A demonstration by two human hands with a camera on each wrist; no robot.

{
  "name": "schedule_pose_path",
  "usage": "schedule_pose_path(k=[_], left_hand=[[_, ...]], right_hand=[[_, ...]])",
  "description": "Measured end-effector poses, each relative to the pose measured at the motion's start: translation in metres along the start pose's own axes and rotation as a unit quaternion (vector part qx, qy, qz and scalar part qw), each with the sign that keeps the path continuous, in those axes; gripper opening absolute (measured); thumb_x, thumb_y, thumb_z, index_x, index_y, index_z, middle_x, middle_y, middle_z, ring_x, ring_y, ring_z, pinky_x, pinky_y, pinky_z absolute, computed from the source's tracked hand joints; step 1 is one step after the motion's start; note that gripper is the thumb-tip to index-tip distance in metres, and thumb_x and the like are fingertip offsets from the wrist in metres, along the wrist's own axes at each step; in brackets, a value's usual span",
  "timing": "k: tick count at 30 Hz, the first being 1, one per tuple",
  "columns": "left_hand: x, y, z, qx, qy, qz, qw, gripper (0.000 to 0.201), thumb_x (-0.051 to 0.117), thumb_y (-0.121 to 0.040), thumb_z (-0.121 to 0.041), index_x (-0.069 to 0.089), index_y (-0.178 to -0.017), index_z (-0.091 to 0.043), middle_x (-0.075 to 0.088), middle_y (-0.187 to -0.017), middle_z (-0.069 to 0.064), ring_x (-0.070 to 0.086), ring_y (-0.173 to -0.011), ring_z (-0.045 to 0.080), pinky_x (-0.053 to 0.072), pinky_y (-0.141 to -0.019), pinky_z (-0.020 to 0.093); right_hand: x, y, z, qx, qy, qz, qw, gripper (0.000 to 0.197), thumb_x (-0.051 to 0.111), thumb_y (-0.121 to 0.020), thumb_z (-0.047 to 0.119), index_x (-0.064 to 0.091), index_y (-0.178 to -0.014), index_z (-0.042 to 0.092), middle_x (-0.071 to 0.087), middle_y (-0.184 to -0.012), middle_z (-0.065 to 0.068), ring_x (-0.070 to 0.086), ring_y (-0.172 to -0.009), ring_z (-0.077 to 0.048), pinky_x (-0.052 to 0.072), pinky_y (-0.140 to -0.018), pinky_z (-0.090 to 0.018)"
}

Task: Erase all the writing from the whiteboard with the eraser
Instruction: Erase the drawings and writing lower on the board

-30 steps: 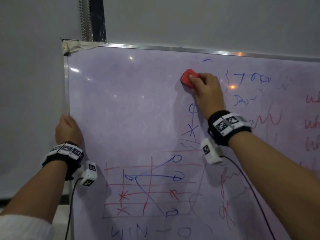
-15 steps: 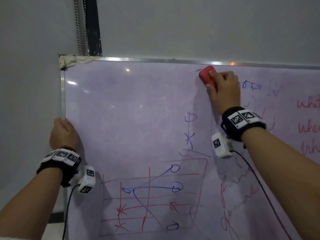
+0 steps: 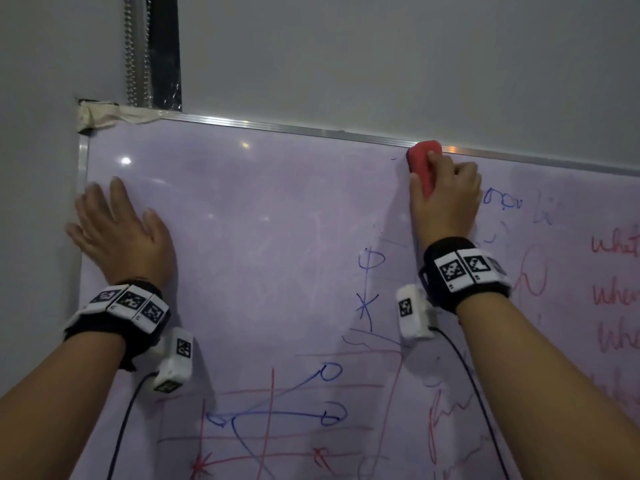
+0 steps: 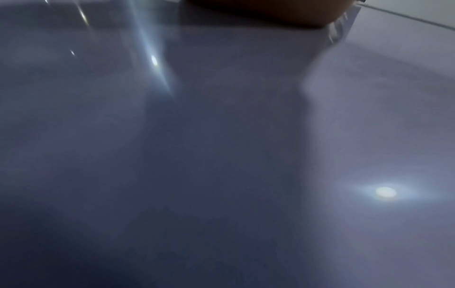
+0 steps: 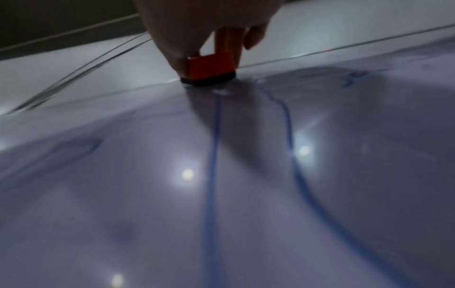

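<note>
The whiteboard (image 3: pixel 263 237) leans against a grey wall, wiped at upper left, with blue and red writing (image 3: pixel 370 282) in the middle, bottom and right. My right hand (image 3: pixel 445 199) grips a red eraser (image 3: pixel 424 166) against the board just under its top frame. In the right wrist view the eraser (image 5: pixel 209 70) presses its dark felt on the board, with blue lines (image 5: pixel 213 155) below it. My left hand (image 3: pixel 117 226) lies flat with fingers spread on the board near its left edge. The left wrist view shows only bare board (image 4: pixel 221 155) and the heel of the hand (image 4: pixel 265 11).
The metal frame (image 3: pixel 311 131) runs along the top, and its left corner is wrapped in tape (image 3: pixel 100 114). A dark strip and a coiled metal hose (image 3: pixel 138 50) run up the wall above that corner. Red words (image 3: pixel 613 296) fill the right side.
The right hand has slid the eraser up and to the right, to the top frame. The left hand has let go of the board's left edge and now lies flat on its face.
</note>
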State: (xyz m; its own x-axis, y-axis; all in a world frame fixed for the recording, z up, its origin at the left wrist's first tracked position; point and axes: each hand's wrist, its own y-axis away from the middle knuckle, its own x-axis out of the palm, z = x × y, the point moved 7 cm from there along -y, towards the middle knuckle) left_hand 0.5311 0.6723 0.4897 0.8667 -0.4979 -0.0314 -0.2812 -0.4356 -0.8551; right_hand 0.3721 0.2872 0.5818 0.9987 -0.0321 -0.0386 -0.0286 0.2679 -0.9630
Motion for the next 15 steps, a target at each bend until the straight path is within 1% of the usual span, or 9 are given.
schedule_pose_path(k=[1, 2, 5, 7, 10, 11, 12, 14, 15], left_hand=[[0.000, 0.000, -0.001, 0.005, 0.000, -0.001, 1.000, 0.058, 0.029, -0.091, -0.031, 0.029, -0.145, -0.009, 0.022, -0.152, 0.022, 0.015, -0.142, 0.039, 0.004, -0.113, 0.057], [0.000, -0.001, -0.002, 0.008, 0.000, -0.001, 1.000, 0.058, 0.029, -0.091, -0.030, 0.029, -0.145, -0.008, 0.022, -0.152, 0.023, 0.015, -0.142, 0.039, 0.004, -0.113, 0.057], [0.003, 0.001, -0.005, 0.019, -0.002, 0.016, 1.000, 0.057, 0.030, -0.092, -0.025, 0.027, -0.146, -0.004, 0.021, -0.151, 0.026, 0.015, -0.141, 0.043, 0.004, -0.114, 0.057], [0.008, 0.014, -0.028, 0.108, 0.003, 0.056, 0.993, 0.058, 0.029, -0.092, -0.028, 0.029, -0.144, -0.003, 0.023, -0.150, 0.028, 0.017, -0.139, 0.045, 0.004, -0.113, 0.058], [0.021, 0.056, -0.078, 0.310, 0.001, 0.108, 0.945, 0.056, 0.030, -0.091, -0.032, 0.031, -0.143, -0.009, 0.031, -0.147, 0.024, 0.018, -0.137, 0.038, -0.004, -0.115, 0.046], [0.024, 0.066, -0.088, 0.342, -0.002, 0.114, 0.933, 0.055, 0.031, -0.091, -0.032, 0.030, -0.143, -0.011, 0.032, -0.147, 0.022, 0.017, -0.137, 0.035, -0.005, -0.115, 0.041], [0.025, 0.072, -0.095, 0.353, -0.004, 0.115, 0.929, 0.055, 0.032, -0.091, -0.031, 0.029, -0.143, -0.013, 0.031, -0.148, 0.020, 0.016, -0.138, 0.033, -0.005, -0.115, 0.039], [0.024, 0.073, -0.097, 0.350, -0.005, 0.114, 0.930, 0.054, 0.032, -0.092, -0.031, 0.029, -0.143, -0.013, 0.031, -0.148, 0.017, 0.016, -0.138, 0.031, -0.004, -0.115, 0.038], [0.024, 0.072, -0.096, 0.347, -0.005, 0.113, 0.931, 0.054, 0.032, -0.092, -0.031, 0.030, -0.143, -0.014, 0.031, -0.148, 0.017, 0.016, -0.139, 0.031, -0.005, -0.116, 0.038]], right_hand=[[0.002, 0.001, 0.005, 0.025, -0.011, 0.003, 1.000, 0.039, 0.062, -0.085, 0.026, 0.057, -0.120, 0.009, 0.052, -0.106, -0.023, 0.049, -0.097, -0.036, 0.038, -0.085, -0.041], [0.007, 0.005, 0.019, 0.012, -0.019, 0.016, 1.000, 0.038, 0.064, -0.083, 0.023, 0.059, -0.119, 0.008, 0.052, -0.104, -0.024, 0.050, -0.095, -0.037, 0.040, -0.083, -0.042], [0.016, 0.037, 0.076, -0.167, -0.045, 0.061, 0.983, 0.035, 0.067, -0.076, 0.019, 0.065, -0.109, 0.007, 0.058, -0.091, -0.024, 0.055, -0.080, -0.039, 0.046, -0.070, -0.044], [0.018, 0.075, 0.085, -0.303, -0.059, 0.104, 0.945, 0.034, 0.062, -0.077, 0.023, 0.065, -0.108, 0.009, 0.060, -0.087, -0.021, 0.056, -0.074, -0.035, 0.047, -0.065, -0.041], [0.018, 0.121, 0.062, -0.460, -0.013, 0.191, 0.867, 0.031, 0.061, -0.083, 0.017, 0.060, -0.114, 0.017, 0.062, -0.092, -0.016, 0.050, -0.078, -0.029, 0.039, -0.068, -0.037], [0.015, 0.118, 0.056, -0.468, 0.013, 0.220, 0.856, 0.024, 0.058, -0.086, 0.018, 0.060, -0.110, 0.019, 0.063, -0.091, -0.012, 0.049, -0.078, -0.028, 0.041, -0.069, -0.038], [0.014, 0.101, 0.049, -0.444, 0.037, 0.223, 0.867, 0.015, 0.054, -0.089, 0.026, 0.062, -0.101, 0.021, 0.064, -0.086, -0.007, 0.052, -0.076, -0.025, 0.045, -0.070, -0.038], [0.008, 0.054, 0.030, -0.379, 0.069, 0.184, 0.905, 0.029, 0.050, -0.090, 0.044, 0.067, -0.088, 0.020, 0.065, -0.080, -0.003, 0.058, -0.075, -0.022, 0.050, -0.073, -0.040], [0.001, 0.028, 0.022, -0.320, 0.068, 0.140, 0.935, 0.032, 0.050, -0.089, 0.043, 0.068, -0.093, 0.017, 0.065, -0.085, -0.009, 0.059, -0.080, -0.027, 0.048, -0.075, -0.041]])
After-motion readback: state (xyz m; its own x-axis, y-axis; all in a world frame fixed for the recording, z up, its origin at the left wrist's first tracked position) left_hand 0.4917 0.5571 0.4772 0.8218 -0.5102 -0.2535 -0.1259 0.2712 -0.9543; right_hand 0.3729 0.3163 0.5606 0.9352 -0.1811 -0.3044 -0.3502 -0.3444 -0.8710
